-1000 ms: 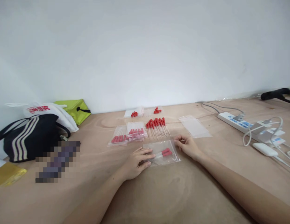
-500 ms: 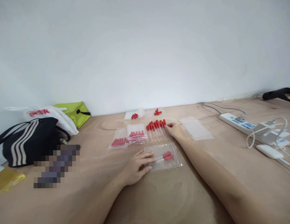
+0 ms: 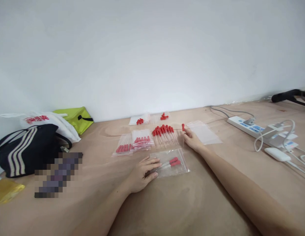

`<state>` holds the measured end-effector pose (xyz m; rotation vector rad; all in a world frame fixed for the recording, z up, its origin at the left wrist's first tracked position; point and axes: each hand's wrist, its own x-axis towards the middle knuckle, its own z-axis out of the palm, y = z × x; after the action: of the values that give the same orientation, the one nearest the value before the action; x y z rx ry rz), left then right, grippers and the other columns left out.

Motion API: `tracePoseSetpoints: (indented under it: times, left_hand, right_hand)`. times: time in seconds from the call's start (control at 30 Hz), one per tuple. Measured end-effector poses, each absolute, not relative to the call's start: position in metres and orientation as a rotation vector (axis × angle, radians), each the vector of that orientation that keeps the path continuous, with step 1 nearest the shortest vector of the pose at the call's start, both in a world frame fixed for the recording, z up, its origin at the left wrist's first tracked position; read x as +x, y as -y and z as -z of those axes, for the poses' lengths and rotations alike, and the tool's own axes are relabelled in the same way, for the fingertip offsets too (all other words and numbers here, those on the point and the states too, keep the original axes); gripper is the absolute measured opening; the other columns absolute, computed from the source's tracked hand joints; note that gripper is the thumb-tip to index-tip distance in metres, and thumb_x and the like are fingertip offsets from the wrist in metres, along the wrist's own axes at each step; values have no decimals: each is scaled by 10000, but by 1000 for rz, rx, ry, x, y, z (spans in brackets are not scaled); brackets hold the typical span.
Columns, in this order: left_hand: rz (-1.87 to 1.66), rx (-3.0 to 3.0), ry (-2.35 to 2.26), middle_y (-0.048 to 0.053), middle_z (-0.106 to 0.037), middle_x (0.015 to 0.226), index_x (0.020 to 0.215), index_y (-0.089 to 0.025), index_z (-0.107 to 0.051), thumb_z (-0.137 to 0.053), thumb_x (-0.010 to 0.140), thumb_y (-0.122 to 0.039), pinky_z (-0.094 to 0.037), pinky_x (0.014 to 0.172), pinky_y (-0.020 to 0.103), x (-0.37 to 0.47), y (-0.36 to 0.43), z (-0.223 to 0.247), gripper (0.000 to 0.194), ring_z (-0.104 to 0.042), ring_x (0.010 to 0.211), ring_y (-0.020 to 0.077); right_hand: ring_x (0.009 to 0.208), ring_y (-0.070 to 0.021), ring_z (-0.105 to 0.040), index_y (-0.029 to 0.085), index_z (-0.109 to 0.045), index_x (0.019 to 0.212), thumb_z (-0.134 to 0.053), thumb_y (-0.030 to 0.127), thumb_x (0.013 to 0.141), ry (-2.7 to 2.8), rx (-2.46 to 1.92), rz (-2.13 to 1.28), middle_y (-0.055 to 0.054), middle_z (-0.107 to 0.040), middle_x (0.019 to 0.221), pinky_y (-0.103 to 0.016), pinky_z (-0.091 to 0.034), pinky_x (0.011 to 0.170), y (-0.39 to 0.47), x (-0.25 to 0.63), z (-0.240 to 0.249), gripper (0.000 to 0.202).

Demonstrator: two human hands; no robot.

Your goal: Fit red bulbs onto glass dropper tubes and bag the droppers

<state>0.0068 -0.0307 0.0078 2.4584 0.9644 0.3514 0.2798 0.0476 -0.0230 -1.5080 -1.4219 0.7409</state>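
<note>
My right hand (image 3: pixel 191 139) pinches a single red-tipped stick (image 3: pixel 183 127), its red end pointing up, right of the row of loose red-tipped sticks (image 3: pixel 163 129). My left hand (image 3: pixel 143 173) rests with fingers spread on the left end of a clear bag (image 3: pixel 183 167), which lies flat and has two red-tipped sticks (image 3: pixel 175 161) inside. Left of the loose row, filled bags (image 3: pixel 142 138) overlap on the table. Unused-looking flat clear bags (image 3: pixel 207 133) lie beyond my right wrist.
Two bags with small red pieces (image 3: pixel 140 121) lie near the wall. On the right are a white power strip (image 3: pixel 245 127), cables and a white adapter (image 3: pixel 277 154). A black striped bag (image 3: pixel 27 149), white plastic bag (image 3: pixel 66 126) and green bag (image 3: pixel 75 118) stand left.
My right hand has moved right, away from the loose row, with one red-tipped stick now showing in its fingers. My left hand stays on the clear bag. The view has shifted slightly.
</note>
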Motion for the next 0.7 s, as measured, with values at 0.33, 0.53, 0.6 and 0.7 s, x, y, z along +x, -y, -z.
tracePoseSetpoints:
  times: [0.33, 0.53, 0.6, 0.7]
  left_hand:
    - [-369, 2443, -983, 9, -490, 1272, 1170, -276, -519, -477, 833, -257, -220, 1052, 435, 8, 32, -12, 340, -412, 1194, 188]
    - [-372, 2434, -990, 17, -497, 1265, 1142, -266, -543, -484, 828, -256, -225, 1051, 436, 8, 32, -13, 320, -425, 1182, 189]
    - [-368, 2439, -992, 13, -501, 1261, 1133, -271, -548, -483, 828, -254, -226, 1051, 435, 8, 33, -13, 312, -429, 1179, 184]
    - [-365, 2443, -995, 17, -501, 1261, 1135, -261, -545, -484, 825, -251, -222, 1055, 429, 8, 33, -13, 316, -429, 1178, 178]
  right_hand:
    - [450, -81, -495, 261, -157, 1252, -596, 335, 651, 943, -1135, -896, 91, -454, 651, -200, -408, 393, 28, 279, 23, 748]
    - [505, -98, -555, 261, -242, 1085, -596, 379, 675, 912, -1079, -930, 94, -479, 643, -251, -489, 501, 28, 266, 24, 554]
    - [519, -103, -570, 259, -250, 1045, -608, 379, 666, 916, -1066, -959, 94, -491, 642, -262, -500, 527, 27, 264, 25, 535]
    - [520, -106, -576, 251, -263, 1020, -622, 370, 651, 924, -1075, -1001, 93, -509, 620, -257, -499, 529, 29, 264, 23, 528]
